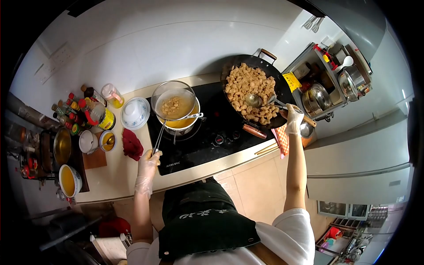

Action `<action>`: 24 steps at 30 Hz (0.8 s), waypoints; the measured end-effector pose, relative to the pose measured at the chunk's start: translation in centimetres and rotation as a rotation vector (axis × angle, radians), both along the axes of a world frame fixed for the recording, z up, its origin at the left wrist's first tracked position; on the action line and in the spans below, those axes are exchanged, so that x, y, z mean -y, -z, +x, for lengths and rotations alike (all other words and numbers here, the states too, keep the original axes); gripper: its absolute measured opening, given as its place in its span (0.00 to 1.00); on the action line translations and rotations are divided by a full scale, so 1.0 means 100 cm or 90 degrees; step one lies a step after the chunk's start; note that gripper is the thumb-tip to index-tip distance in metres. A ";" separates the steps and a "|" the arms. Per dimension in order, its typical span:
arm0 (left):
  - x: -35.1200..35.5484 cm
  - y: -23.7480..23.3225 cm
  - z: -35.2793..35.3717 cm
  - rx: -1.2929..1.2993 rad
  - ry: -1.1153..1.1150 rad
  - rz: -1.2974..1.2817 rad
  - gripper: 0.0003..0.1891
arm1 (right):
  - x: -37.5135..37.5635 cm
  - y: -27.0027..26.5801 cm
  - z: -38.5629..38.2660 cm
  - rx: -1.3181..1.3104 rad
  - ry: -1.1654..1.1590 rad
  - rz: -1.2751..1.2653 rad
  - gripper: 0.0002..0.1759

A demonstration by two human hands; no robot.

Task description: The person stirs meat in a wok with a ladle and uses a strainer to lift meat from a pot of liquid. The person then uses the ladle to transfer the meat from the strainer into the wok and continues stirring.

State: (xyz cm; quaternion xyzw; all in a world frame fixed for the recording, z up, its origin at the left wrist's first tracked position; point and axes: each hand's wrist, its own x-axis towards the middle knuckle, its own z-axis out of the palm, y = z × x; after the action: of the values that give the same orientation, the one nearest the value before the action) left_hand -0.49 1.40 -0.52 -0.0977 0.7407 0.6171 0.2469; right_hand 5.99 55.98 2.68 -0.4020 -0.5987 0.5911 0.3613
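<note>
My left hand (149,167), in a clear plastic glove, is closed round the handle of a wire mesh strainer (187,98). A small heap of browned pieces (173,106) lies in the strainer, which is over a white pot (198,109) of yellow liquid. My right hand (294,118), also gloved, is closed on the handle of a metal ladle (253,101). The ladle's bowl rests among many browned, fried-looking chunks (248,82) in a large black wok (284,84). A second metal utensil head (272,100) shows beside the ladle, its handle partly hidden.
Both vessels stand on a black cooktop (207,150). Left are a lidded white bowl (135,113), a dark red cloth (131,145), sauce bottles (106,118) and a bowl of yellow liquid (70,181). Right are chopsticks (266,149), a checked cloth (282,140) and a shelf with pots (316,98).
</note>
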 end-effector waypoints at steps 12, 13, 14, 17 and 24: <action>0.001 -0.003 0.005 -0.015 0.007 -0.037 0.10 | -0.003 0.008 0.003 0.025 -0.001 0.015 0.03; 0.001 -0.003 0.006 -0.015 0.010 -0.038 0.10 | 0.004 0.004 0.006 0.014 0.007 0.000 0.04; 0.000 -0.003 0.006 -0.015 0.013 -0.040 0.10 | 0.004 0.005 0.009 -0.006 0.008 -0.012 0.04; -0.002 -0.008 0.008 0.001 0.020 -0.041 0.10 | -0.002 0.025 0.017 -0.052 0.027 -0.059 0.04; -0.004 -0.007 0.009 -0.023 0.027 -0.055 0.10 | 0.021 0.044 0.036 -0.162 0.076 -0.131 0.05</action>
State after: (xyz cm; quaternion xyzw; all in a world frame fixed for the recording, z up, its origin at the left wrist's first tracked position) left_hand 0.37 1.77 0.17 -0.0813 0.7731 0.5805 0.2424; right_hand 9.61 53.91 -1.68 -0.3937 -0.4596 0.6730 0.4252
